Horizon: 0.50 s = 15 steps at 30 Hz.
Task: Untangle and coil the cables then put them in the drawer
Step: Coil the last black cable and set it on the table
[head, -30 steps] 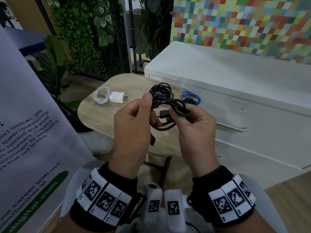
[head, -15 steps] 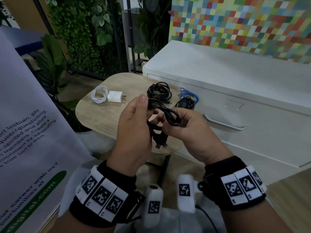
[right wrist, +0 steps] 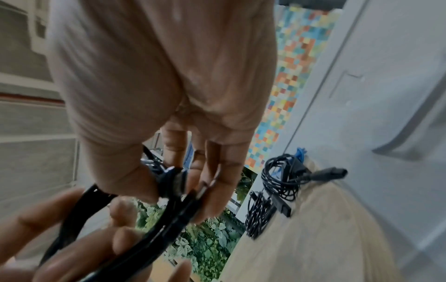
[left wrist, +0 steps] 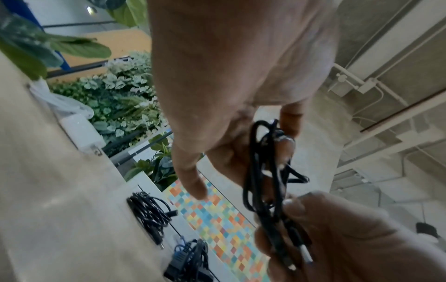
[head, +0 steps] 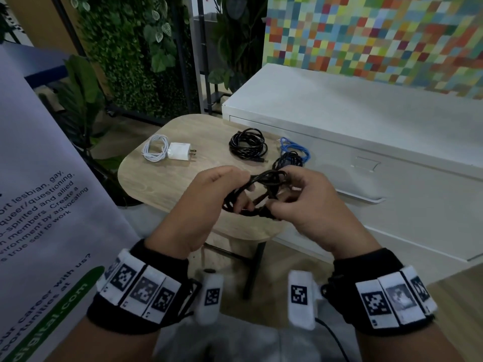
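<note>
Both hands hold one tangled black cable (head: 264, 190) over the near edge of the round wooden table (head: 167, 189). My left hand (head: 222, 194) grips its loops from the left, and the same black cable (left wrist: 265, 175) runs through those curled fingers. My right hand (head: 292, 199) pinches the bundle from the right; its thumb and fingers close on the black cable (right wrist: 173, 183). A coiled black cable (head: 248, 146) lies further back on the table. A blue cable (head: 294, 147) is tangled with another black cable (head: 287, 162) at the table's right edge. The white drawer unit (head: 392, 205) stands right, its drawers closed.
A coiled white cable (head: 155, 151) and white plug charger (head: 180, 151) lie at the table's back left. A printed banner (head: 39, 205) stands close on the left. Plants (head: 125, 61) fill the background. The drawer handle (head: 366, 198) juts out just right of my hands.
The hands have dropped lower and closer to the table's near edge, turning the black cable bundle between them. The view has tilted down, showing the coiled cables behind.
</note>
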### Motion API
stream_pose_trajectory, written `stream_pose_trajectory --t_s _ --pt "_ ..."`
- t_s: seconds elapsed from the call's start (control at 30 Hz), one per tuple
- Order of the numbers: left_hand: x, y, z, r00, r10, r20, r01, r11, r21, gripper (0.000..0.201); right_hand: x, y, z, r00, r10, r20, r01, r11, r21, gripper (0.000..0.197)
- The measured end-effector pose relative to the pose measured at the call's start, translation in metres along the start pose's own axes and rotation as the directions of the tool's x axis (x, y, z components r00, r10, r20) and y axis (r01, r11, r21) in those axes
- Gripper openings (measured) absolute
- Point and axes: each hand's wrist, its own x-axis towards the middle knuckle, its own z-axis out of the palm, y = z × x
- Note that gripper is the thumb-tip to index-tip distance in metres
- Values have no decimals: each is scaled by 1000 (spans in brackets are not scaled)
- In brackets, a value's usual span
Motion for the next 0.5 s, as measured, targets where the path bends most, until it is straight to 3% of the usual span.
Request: stream_pose_trajectory --t_s 0.1,0.2,0.27,0.37,0.43,0.5 --pt "-1 1 -1 994 -86 69 76 987 138 43 -2 -2 6 993 -83 -84 64 976 -207 32" --pt "3 2 5 994 -95 -53 103 982 159 40 -4 0 20 953 -176 -247 118 965 -233 33" --pt "5 1 9 987 -108 -122 118 990 73 40 -4 3 26 908 -286 -307 197 936 -290 22" --pt "6 -4 15 965 -134 -227 105 985 -135 37 -1 2 27 875 -403 -267 271 866 -420 15" --pt "8 -7 16 933 -196 -302 116 957 -264 36 0 0 25 907 -374 -195 246 843 -478 13" --pt "11 -9 12 892 -271 -362 121 914 -387 36 1 -1 25 957 -258 -136 173 878 -446 9"
